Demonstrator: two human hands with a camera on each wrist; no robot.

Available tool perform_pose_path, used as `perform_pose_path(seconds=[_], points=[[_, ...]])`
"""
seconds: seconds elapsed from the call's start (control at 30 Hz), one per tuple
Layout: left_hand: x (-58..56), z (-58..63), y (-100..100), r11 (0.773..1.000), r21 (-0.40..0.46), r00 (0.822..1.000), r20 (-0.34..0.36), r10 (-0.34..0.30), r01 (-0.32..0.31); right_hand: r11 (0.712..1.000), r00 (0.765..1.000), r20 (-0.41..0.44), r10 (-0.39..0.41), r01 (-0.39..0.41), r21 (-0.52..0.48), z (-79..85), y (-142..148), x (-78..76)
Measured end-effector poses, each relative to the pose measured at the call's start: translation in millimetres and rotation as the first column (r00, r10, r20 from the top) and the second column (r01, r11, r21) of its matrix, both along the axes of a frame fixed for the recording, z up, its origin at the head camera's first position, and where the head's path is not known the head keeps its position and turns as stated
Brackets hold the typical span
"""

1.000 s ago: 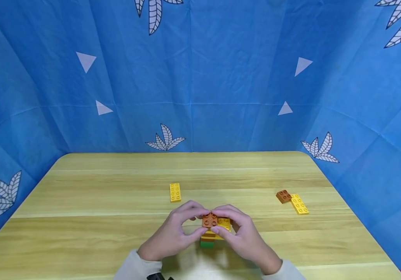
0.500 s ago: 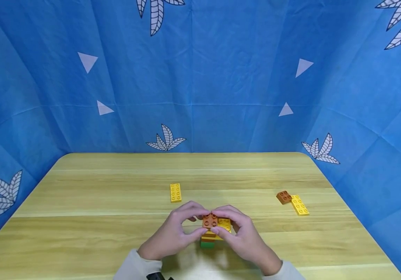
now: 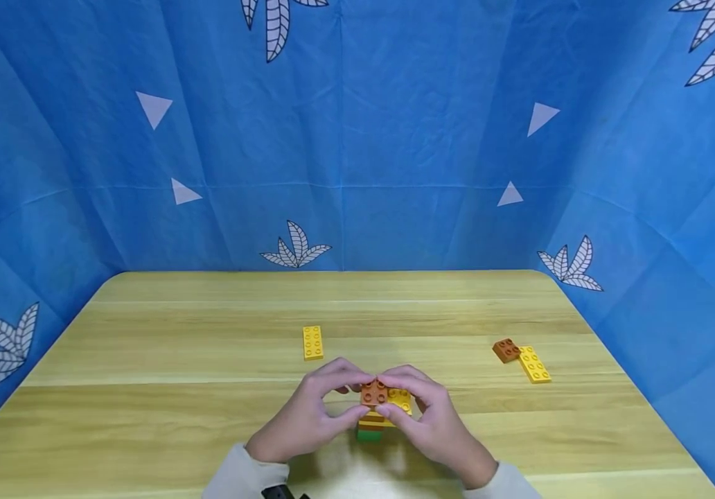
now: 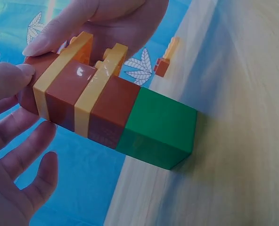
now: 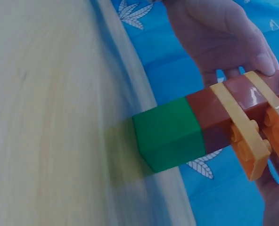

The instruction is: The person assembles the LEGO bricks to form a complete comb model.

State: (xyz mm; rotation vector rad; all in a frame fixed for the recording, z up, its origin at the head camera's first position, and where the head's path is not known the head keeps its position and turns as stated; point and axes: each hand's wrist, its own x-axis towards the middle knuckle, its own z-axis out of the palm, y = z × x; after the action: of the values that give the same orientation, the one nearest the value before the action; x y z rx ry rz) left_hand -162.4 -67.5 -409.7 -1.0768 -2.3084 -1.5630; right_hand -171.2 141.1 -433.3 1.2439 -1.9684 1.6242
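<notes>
Near the front of the table a tower of toy building bricks stands upright. Its base is a green brick (image 4: 156,127), and above it brown bricks alternate with thin yellow plates (image 5: 245,136). Those plates stick out to the right, their studs showing. At the top sits a brown brick (image 3: 374,396) with its studs facing up. My left hand (image 3: 314,410) pinches this top brick from the left between thumb and forefinger. From the right, my right hand (image 3: 430,416) pinches the same brick, the fingertips of both hands meeting at its corners.
A loose yellow plate (image 3: 312,343) lies beyond the left hand. Farther right, a loose brown brick (image 3: 506,351) touches another yellow plate (image 3: 534,364). Blue cloth (image 3: 395,138) hangs behind and beside the wooden table (image 3: 177,346).
</notes>
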Motion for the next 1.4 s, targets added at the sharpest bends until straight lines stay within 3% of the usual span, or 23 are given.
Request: perform_pose_path(seconds=[0.13, 0.23, 0.3, 0.47, 0.63, 1.07, 1.4], points=[[0.3, -0.7, -2.6, 1.000, 0.003, 1.000, 0.028, -0.012, 0.012, 0.994, 0.981, -0.173, -0.088, 0.097, 0.045, -2.2, -1.0, -3.1], [-0.1, -2.1, -3.8, 1.000, 0.012, 0.998, 0.053, -0.017, 0.016, 0.991, 0.974, -0.199, -0.110, 0.122, 0.049, -2.4, -1.5, -2.9], [-0.8, -3.5, -3.4, 1.000, 0.024, 0.998, 0.058, -0.020, 0.019, 0.992, 0.977, -0.185, -0.108, 0.117, 0.039, -2.2, -1.7, -2.3], [-2.8, -5.2, -2.3, 0.997, 0.073, 0.992, 0.121, -0.024, 0.015, 0.995, 0.995, -0.055, -0.089, 0.091, 0.036, 2.0, -0.9, 0.1], [-4.2, -5.6, -2.5, 0.995, 0.104, 0.983, 0.180, -0.018, -0.001, 0.994, 0.995, 0.032, -0.094, 0.092, 0.060, 7.0, -0.8, 0.8], [-3.6, -14.5, -1.0, 1.000, 0.027, 0.957, 0.291, -0.007, -0.001, 0.991, 0.990, 0.075, -0.115, 0.110, 0.074, 4.4, 0.0, 4.3], [-3.0, -17.2, 0.3, 1.000, 0.005, 0.949, 0.315, -0.004, 0.002, 0.989, 0.990, 0.081, -0.119, 0.111, 0.097, 5.6, 2.7, 5.5]])
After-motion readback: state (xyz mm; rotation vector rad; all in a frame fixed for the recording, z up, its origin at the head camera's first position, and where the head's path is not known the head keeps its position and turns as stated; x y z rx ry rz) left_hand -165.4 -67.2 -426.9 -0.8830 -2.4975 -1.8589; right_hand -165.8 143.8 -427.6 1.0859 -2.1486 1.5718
